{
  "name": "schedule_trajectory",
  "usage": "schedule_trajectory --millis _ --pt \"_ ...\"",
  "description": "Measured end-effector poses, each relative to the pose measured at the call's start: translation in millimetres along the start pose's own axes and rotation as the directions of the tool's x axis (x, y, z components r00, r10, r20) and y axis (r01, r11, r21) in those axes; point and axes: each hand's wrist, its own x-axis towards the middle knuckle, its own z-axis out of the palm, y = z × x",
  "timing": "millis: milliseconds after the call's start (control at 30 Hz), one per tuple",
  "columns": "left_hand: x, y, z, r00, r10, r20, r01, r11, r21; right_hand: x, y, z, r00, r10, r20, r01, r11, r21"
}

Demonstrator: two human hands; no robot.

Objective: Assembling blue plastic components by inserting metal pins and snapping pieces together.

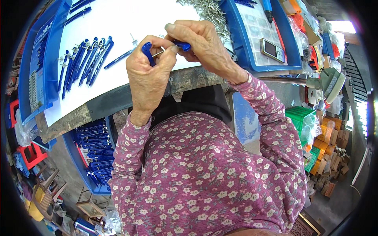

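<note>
My left hand (146, 74) is closed around a blue piece with a curved, hook-like end (148, 52); a thin metal pin (158, 53) shows beside its thumb. Just to the right, my right hand (202, 41) pinches near a rounded blue end (183, 46). Whether both blue ends belong to one part I cannot tell, as fingers cover the middle. On the white tabletop left of my hands, a slim blue strip (118, 59) lies alone, and several similar blue strips with metal pins (84, 63) lie in a slanted row. One loose metal rivet (134, 39) stands near my left fingers.
Loose metal rivets (206, 10) are heaped at the far right. Blue trays flank the work surface; the right tray (252, 67) carries a mobile phone (272, 50), the left tray (50, 86) blue strips. Below the table's left, a blue bin (80, 173) is filled with more strips.
</note>
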Motion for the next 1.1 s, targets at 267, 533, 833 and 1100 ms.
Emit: schedule_trajectory --millis 267,533,833,1100 --pt "1 2 4 0.978 0.206 -0.022 -0.192 0.94 0.283 5 -5 -3 0.983 0.17 0.075 -0.178 0.977 0.116" --pt "2 5 2 0.991 0.131 -0.022 -0.122 0.961 0.25 9 -4 -11 0.969 0.181 0.168 -0.184 0.983 0.0" --pt "9 7 -12 0.995 -0.086 -0.054 0.067 0.958 -0.28 2 5 -4 0.98 -0.199 0.012 0.195 0.942 -0.274" --pt "11 6 -17 0.97 -0.234 0.072 0.236 0.82 -0.522 -1 16 -4 0.643 -0.748 0.165 0.695 0.479 -0.535"
